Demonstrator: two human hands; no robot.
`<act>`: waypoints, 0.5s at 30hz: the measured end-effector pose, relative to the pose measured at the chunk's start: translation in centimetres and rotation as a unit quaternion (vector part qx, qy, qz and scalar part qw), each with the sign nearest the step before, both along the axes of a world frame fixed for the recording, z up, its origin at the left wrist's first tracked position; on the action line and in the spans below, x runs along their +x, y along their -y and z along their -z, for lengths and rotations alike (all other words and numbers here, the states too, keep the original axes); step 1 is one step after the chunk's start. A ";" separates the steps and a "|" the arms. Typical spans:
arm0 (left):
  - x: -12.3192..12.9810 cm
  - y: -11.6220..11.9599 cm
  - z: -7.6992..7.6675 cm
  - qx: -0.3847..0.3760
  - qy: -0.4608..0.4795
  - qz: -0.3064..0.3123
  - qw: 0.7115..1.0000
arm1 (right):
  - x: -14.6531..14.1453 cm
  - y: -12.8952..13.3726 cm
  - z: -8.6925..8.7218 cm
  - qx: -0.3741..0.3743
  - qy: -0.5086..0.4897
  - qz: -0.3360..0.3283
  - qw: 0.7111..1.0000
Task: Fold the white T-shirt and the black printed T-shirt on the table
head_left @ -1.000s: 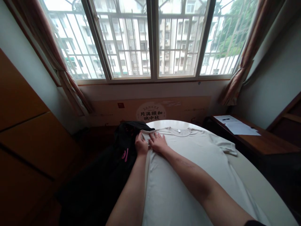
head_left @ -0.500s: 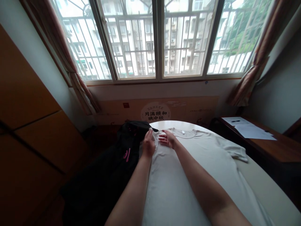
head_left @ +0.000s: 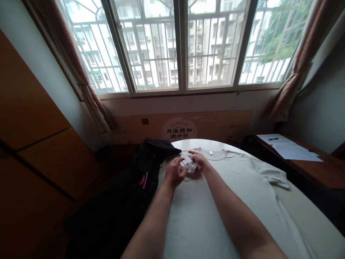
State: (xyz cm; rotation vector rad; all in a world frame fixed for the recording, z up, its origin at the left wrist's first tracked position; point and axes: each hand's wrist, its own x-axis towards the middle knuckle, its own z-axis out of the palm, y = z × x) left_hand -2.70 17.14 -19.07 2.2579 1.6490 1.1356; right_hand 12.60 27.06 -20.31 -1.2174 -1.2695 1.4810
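A white T-shirt (head_left: 237,180) lies spread on a round white table (head_left: 304,201), its collar at the far side and one sleeve out to the right. Near the shirt's left shoulder, my right hand (head_left: 199,162) is closed on bunched white cloth, the shirt's left sleeve part. My left hand (head_left: 175,173) is at the left edge of that bunch, fingers curved and apart from the thumb; whether it grips cloth is hard to make out. Beside it on the left lies a black garment (head_left: 129,194) with pink lettering, partly hanging off the table.
On the right stands a brown wooden desk (head_left: 323,172) with white papers (head_left: 289,148). An orange-brown cabinet (head_left: 32,169) is at the left. Behind the table, a printed box (head_left: 129,124) leans below the barred window (head_left: 159,46).
The shirt's left sleeve part has been gathered up and folded inward between my hands. My left hand has moved right and nearer to me, and my right hand has closed on the cloth.
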 end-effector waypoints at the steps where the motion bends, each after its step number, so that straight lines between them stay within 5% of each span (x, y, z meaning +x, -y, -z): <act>1: -0.1 -0.1 0.3 -0.018 -0.032 -0.004 0.999 | 0.4 -0.2 0.1 -0.007 0.005 0.010 1.000; 5: -0.3 -0.4 1.1 -0.060 -0.115 -0.023 0.991 | 2.0 -1.0 0.3 -0.017 0.047 0.042 0.998; 15: -0.7 -1.1 1.2 -0.055 -0.085 -0.070 0.992 | 5.2 -2.1 -0.3 -0.019 0.220 -0.013 0.975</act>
